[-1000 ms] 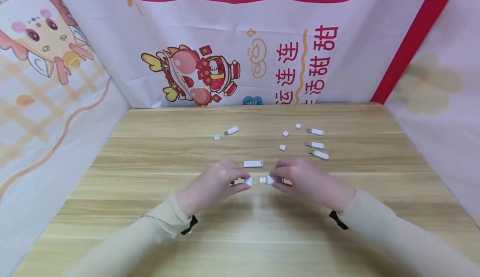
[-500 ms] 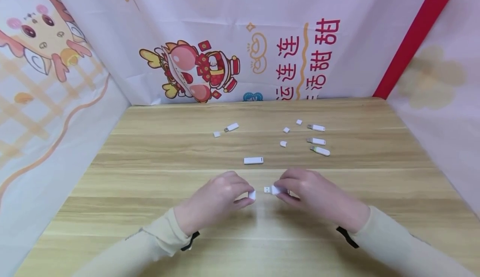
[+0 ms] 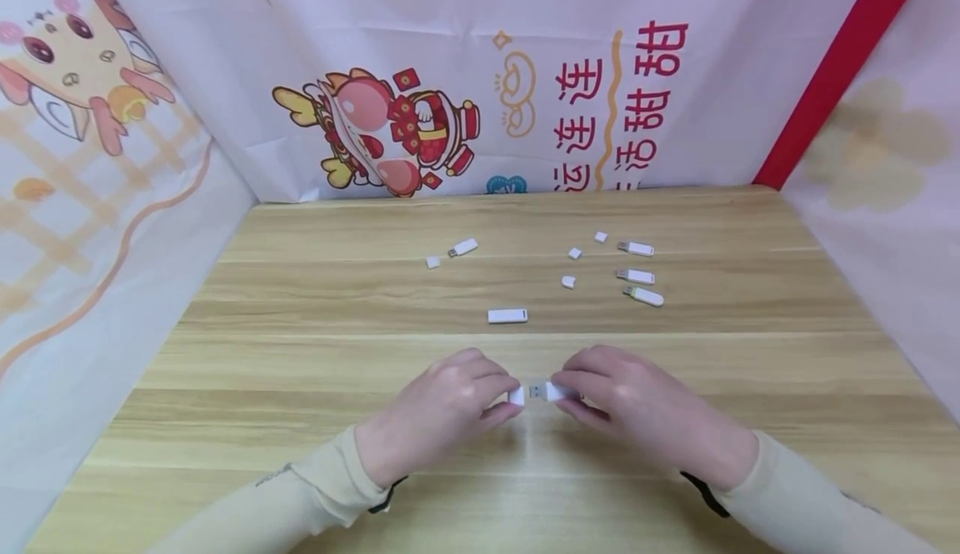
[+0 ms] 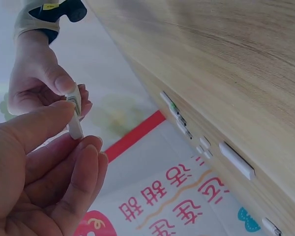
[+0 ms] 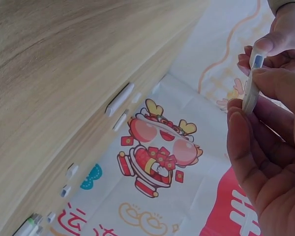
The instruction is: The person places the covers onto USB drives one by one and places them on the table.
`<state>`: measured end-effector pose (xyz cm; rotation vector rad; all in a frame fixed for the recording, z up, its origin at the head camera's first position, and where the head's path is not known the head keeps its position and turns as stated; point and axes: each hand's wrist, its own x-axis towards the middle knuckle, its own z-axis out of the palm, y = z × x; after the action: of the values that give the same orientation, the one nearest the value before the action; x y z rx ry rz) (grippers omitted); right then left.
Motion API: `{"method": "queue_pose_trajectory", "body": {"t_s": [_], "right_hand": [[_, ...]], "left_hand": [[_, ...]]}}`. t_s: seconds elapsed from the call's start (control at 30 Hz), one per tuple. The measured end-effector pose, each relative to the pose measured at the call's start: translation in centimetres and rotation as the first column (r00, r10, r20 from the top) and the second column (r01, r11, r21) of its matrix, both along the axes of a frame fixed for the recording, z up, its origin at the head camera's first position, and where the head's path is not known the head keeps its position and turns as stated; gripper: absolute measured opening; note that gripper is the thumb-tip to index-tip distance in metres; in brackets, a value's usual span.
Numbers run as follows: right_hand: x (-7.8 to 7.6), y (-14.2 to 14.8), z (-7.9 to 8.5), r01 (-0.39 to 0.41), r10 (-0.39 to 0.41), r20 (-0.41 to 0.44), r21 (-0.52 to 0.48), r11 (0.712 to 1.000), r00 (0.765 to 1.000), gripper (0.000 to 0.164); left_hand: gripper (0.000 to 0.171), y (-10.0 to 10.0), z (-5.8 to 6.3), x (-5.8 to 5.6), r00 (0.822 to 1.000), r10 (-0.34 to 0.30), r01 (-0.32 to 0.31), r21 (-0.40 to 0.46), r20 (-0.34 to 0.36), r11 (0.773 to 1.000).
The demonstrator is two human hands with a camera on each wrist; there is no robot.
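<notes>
In the head view my left hand [image 3: 450,408] pinches a small white cap [image 3: 517,396] between thumb and fingers. Facing it, my right hand [image 3: 637,396] grips a white USB stick [image 3: 557,391] by its body, the metal plug pointing left at the cap's open end. A narrow gap separates plug and cap in this view. The right wrist view shows the USB stick [image 5: 250,96] in line with the cap [image 5: 258,51], the plug between them. Beyond the hands, a white USB stick with its plug covered [image 3: 507,316] lies on the wooden table [image 3: 360,312].
Uncapped USB sticks lie at the back right, one with green trim [image 3: 645,296], with loose caps [image 3: 574,253] to their left. Another uncapped stick [image 3: 463,247] and its nearby cap [image 3: 432,262] lie back left. A printed cloth [image 3: 450,21] hangs behind the table.
Both hands have come back from the covered USB stick, nearer the person. The gap between the cap and the plug has narrowed. The things on the table have stayed put.
</notes>
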<state>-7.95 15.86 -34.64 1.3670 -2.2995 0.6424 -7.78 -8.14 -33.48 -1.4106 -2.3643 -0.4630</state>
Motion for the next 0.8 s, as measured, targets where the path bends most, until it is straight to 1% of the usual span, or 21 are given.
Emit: {"method": "queue_pose_trajectory", "body": {"t_s": [0.4, 0.63, 0.8], "right_hand": [[0.13, -0.15, -0.12, -0.019, 0.019, 0.009, -0.004, 1.0, 1.0, 0.013], [0.26, -0.17, -0.08, -0.016, 0.016, 0.01, -0.01, 1.0, 1.0, 0.014], [0.42, -0.31, 0.05, -0.005, 0.005, 0.03, 0.0, 1.0, 1.0, 0.014]], "left_hand": [[0.014, 0.13, -0.01, -0.16, 1.0, 0.001, -0.001, -0.01, -0.01, 1.0], [0.013, 0.22, -0.11, -0.21, 1.0, 0.003, -0.003, 0.009, -0.025, 1.0], [0.013, 0.29, -0.15, -0.13, 0.999, 0.005, -0.005, 0.015, -0.033, 1.0]]}}
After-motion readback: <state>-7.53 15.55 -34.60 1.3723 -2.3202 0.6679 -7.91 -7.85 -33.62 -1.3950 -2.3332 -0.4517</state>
